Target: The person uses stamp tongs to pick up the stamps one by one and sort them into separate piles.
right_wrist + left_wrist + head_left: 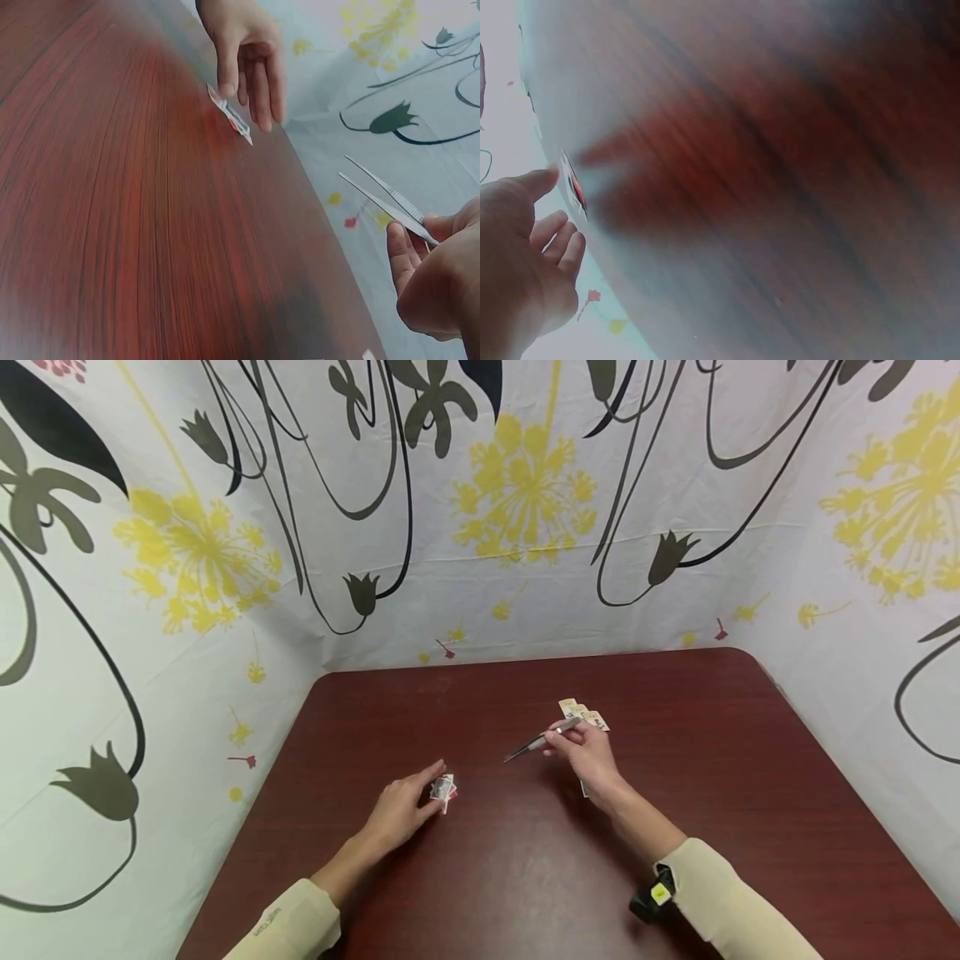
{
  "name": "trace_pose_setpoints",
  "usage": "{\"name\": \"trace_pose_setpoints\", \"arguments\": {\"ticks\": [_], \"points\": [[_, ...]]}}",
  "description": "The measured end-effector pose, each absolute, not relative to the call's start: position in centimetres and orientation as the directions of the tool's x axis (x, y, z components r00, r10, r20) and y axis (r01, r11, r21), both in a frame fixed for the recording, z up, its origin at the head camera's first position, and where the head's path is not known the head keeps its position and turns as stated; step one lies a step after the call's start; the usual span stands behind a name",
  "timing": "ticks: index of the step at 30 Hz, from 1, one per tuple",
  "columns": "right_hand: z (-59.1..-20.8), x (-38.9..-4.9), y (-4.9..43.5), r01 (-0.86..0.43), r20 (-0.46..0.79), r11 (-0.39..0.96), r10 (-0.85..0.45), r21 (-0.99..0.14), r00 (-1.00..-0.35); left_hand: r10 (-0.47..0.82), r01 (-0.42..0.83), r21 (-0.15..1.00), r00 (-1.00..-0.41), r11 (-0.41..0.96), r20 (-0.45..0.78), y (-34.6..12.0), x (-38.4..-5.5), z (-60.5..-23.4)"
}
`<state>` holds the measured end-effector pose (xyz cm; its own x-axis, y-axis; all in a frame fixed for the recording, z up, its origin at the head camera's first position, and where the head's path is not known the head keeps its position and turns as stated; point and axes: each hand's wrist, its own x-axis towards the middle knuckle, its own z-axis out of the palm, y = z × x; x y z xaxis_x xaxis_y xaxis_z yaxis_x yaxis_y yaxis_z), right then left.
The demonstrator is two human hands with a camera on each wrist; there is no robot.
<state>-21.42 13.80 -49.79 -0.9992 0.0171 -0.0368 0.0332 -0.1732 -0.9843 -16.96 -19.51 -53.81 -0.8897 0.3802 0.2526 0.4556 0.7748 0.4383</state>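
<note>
Tweezers (536, 744) are pinched in my right hand (588, 758), their tips pointing left above the table. In the right wrist view the two arms of the tweezers (386, 196) stand apart with nothing between them. My left hand (401, 806) is beside a small pile of stamp-like paper pieces (443, 788), thumb and index finger spread around its left side. In the left wrist view that pile (574, 186) appears edge-on by the fingers; whether they touch it I cannot tell. Beyond my right hand lie several cream paper pieces (573, 707), partly hidden by it.
The dark red-brown table (480, 877) has rounded far corners. A white cloth with yellow and grey flower prints (450, 527) hangs around its back and sides. Another pale paper edge (584, 788) shows beside my right wrist.
</note>
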Motion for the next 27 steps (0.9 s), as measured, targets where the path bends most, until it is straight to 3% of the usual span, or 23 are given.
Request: {"name": "trace_pose_setpoints", "arguments": {"ticks": [7, 27], "points": [[-50.6, -22.2, 10.5, 0.069, -0.064, -0.227, -0.030, -0.971, -0.998, 0.383, 0.430, 0.457, -0.903, 0.779, 0.197, -19.8, -16.9, -53.9], [-54.5, -23.0, 5.1, 0.097, -0.089, -0.223, -0.048, -0.970, -0.995, 0.367, 0.423, 0.438, -0.906, 0.793, 0.211, -19.8, -16.8, -54.5]]}}
